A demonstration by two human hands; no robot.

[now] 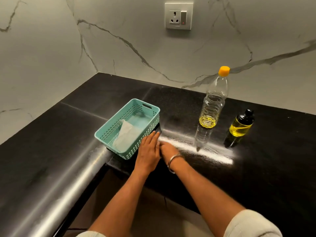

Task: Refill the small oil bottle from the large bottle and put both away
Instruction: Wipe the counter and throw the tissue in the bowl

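Both bottles capped, upright on tabletop [171,103]: big bottle [212,103], small bottle [241,125] right. My left hand [148,151] flat, empty by basket [126,129]; right hand [168,148] half-hidden, grip unclear. Probably positioning the basket for stowing.

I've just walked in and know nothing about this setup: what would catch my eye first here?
Probably the tall clear bottle with an orange cap, a little yellow oil left at its bottom, standing on the black counter at the right. Beside it stands a small dark-capped oil bottle. Left of them sits a teal basket, with the left hand flat beside it.
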